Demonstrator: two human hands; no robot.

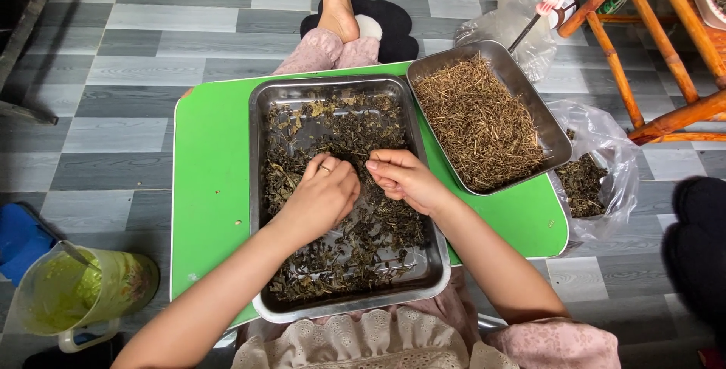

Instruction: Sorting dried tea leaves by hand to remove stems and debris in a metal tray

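Dried dark leaves (355, 240) are being picked through beneath both hands in the steel tray (261, 187); left hand (324, 195) curled over leaves, right hand (401, 178) pinching a bit, contents unclear.

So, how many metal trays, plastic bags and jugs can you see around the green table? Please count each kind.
Metal trays: 2, one with dark leaves, one with dry stems
Plastic bags: 2
Jugs: 1
Total: 5
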